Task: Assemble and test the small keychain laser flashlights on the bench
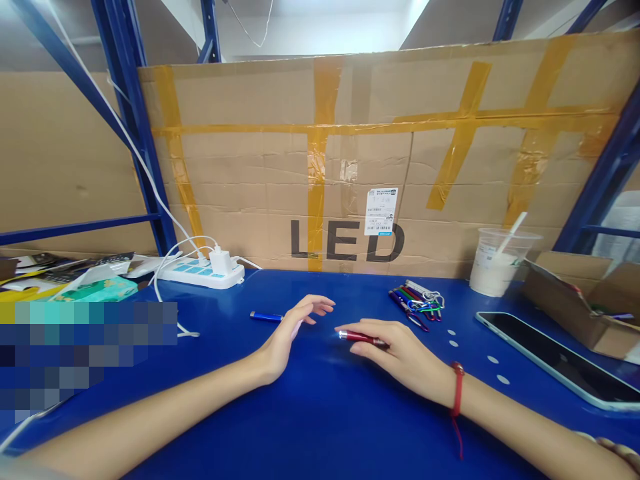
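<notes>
Forearms (190, 405) foremost: left hand (289, 331) in spread grip, right hand (400, 347) pinching red penlight (361, 338); cardboard (240, 180) reads "LED"

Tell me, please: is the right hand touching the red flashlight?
Touching. The head view shows it plainly: the right hand holds the red flashlight, with the thumb below and fingers above.
</notes>
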{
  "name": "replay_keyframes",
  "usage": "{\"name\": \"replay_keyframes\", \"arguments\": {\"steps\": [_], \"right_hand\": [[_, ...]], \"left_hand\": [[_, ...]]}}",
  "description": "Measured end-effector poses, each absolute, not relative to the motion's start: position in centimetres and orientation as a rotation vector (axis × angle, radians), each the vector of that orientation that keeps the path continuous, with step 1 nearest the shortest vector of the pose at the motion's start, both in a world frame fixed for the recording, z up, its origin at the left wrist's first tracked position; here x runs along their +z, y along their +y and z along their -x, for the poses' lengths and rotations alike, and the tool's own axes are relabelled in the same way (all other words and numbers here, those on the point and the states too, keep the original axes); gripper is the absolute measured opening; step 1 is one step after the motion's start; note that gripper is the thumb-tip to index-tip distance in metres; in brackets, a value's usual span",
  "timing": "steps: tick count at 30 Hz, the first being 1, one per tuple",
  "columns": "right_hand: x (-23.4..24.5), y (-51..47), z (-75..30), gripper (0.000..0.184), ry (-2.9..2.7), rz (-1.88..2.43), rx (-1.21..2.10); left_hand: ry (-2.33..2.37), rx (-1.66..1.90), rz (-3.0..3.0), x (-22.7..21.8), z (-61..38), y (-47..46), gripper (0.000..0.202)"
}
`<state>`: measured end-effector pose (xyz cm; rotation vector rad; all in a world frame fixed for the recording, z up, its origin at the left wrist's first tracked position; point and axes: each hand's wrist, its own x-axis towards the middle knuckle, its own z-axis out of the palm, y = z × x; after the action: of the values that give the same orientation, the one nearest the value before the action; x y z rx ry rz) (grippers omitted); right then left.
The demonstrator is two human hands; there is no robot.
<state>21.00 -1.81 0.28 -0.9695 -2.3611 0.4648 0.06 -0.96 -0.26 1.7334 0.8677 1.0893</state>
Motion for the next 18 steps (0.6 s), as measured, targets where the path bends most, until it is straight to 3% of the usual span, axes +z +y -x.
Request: {"name": "replay_keyframes", "arguments": {"steps": [18], "right_hand": [[0.0, -1.6, -21.0, 0.035, -2.408, 1.047, 0.387]], "left_hand": [[0.881, 1.09, -1.701, 0.1, -0.5, -1.8, 0.038]]}}
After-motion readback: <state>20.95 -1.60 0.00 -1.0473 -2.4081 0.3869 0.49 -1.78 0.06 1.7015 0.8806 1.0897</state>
